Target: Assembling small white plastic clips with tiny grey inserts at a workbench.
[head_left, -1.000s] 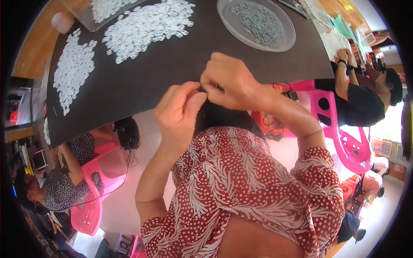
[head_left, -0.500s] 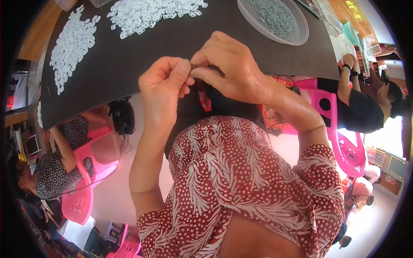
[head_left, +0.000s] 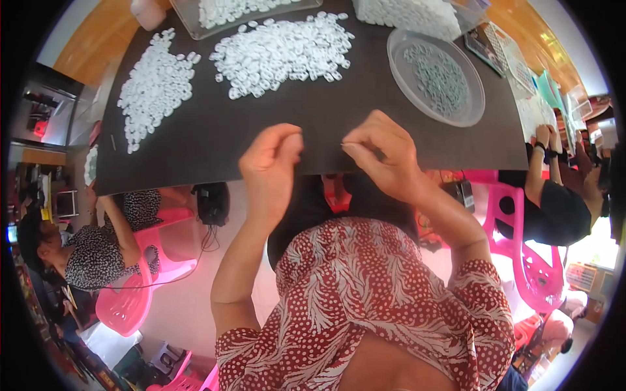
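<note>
Above the near edge of the dark table (head_left: 215,146), my two hands are apart. My left hand (head_left: 268,156) is closed, with the thumb against curled fingers; whatever it holds, if anything, is hidden. To its right, my right hand (head_left: 386,155) pinches thumb and forefinger together, and any thing between the tips is too small to name. Beyond them lies a heap of small white oval pieces with holes (head_left: 280,55). A second white heap (head_left: 156,88) spreads to the left. At the right, a round translucent dish (head_left: 475,104) contains many small grey metal-looking pieces (head_left: 435,78).
Clear bins of white pieces stand at the back, one in the middle (head_left: 189,29) and one at the right (head_left: 469,19). A phone-like dark object (head_left: 484,51) lies behind the dish. People sit at both sides on pink chairs (head_left: 120,306).
My hands, which met at the fingertips, have parted, the right one moving rightward. The view has shifted, so more of the table's far side shows.
</note>
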`<move>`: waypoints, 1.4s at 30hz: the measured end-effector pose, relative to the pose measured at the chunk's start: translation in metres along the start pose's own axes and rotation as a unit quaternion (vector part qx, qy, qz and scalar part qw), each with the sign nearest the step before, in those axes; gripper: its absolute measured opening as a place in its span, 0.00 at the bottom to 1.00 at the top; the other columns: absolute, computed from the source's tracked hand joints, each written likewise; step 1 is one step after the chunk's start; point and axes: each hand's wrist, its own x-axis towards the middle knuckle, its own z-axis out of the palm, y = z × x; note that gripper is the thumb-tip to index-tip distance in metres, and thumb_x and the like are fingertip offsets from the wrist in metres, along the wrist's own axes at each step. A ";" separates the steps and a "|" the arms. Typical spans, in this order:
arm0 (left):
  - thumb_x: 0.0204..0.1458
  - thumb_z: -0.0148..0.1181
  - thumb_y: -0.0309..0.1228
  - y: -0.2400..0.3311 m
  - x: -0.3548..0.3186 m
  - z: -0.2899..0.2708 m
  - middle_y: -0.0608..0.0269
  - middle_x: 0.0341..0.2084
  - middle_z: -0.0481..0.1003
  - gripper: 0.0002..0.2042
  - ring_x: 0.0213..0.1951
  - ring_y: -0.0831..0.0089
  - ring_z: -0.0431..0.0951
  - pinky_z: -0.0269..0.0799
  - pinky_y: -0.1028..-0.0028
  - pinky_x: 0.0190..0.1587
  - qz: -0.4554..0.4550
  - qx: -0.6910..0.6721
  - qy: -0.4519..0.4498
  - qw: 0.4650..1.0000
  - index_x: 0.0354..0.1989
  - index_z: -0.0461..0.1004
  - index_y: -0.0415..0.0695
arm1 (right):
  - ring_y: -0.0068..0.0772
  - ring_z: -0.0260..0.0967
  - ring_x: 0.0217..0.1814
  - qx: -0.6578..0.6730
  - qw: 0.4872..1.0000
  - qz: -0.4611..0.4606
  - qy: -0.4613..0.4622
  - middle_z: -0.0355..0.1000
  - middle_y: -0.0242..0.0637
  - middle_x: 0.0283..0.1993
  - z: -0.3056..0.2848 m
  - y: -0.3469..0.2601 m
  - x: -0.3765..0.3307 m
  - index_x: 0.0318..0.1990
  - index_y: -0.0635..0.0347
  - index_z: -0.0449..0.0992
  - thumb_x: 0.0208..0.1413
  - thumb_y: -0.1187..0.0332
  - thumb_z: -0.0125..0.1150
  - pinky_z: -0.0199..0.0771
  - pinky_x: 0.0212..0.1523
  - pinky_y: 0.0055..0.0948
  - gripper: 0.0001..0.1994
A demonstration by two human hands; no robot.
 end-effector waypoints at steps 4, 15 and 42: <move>0.47 0.57 0.19 -0.010 0.045 -0.046 0.61 0.24 0.71 0.07 0.26 0.69 0.72 0.67 0.73 0.30 0.193 0.311 0.150 0.918 0.34 0.76 0.42 | 0.34 0.60 0.25 -0.010 0.998 0.063 -0.004 0.65 0.34 0.21 -0.011 0.002 -0.005 0.26 0.62 0.73 0.44 0.79 0.60 0.61 0.25 0.30 0.03; 0.38 0.56 0.19 -0.035 0.081 -0.040 0.64 0.22 0.67 0.13 0.28 0.63 0.71 0.68 0.66 0.27 0.330 0.516 0.108 0.783 0.31 0.78 0.51 | 0.37 0.60 0.27 -0.037 0.999 0.031 -0.023 0.65 0.35 0.22 -0.005 0.003 -0.006 0.25 0.62 0.71 0.43 0.78 0.61 0.62 0.28 0.32 0.04; 0.41 0.64 0.28 -0.019 0.099 -0.025 0.56 0.27 0.73 0.06 0.33 0.56 0.75 0.68 0.61 0.34 0.132 0.529 0.028 0.838 0.26 0.73 0.42 | 0.38 0.60 0.27 -0.012 1.000 0.014 -0.023 0.65 0.35 0.22 0.006 0.007 -0.005 0.25 0.62 0.70 0.43 0.78 0.62 0.62 0.28 0.32 0.05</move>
